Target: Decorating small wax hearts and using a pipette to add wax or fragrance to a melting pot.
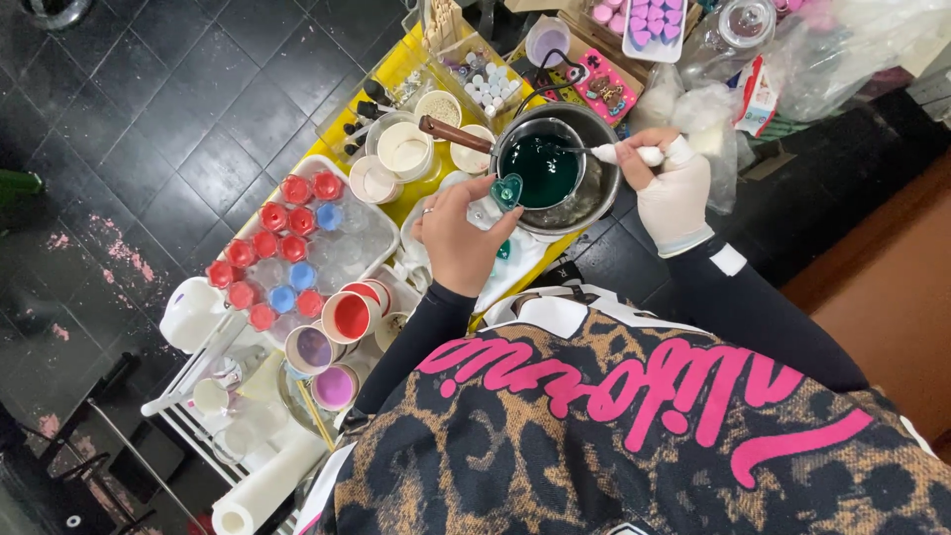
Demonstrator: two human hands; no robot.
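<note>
My left hand (461, 236), bare with a ring, holds a small teal heart-shaped mould (507, 190) at the near rim of a metal pot (604, 188). Inside the pot a smaller pan with a brown handle (451, 134) holds dark green liquid (540, 170). My right hand (672, 193), in a white glove, grips the white handle of a spoon (619, 154) whose tip reaches into the green liquid.
A clear tray (381, 230) at left carries several red and blue small cups. Paper cups with red and purple colour (349, 317) stand near it. White cups, a yellow table top (396, 71), pink moulds (649, 20), plastic bags and a paper roll (263, 490) surround the pot.
</note>
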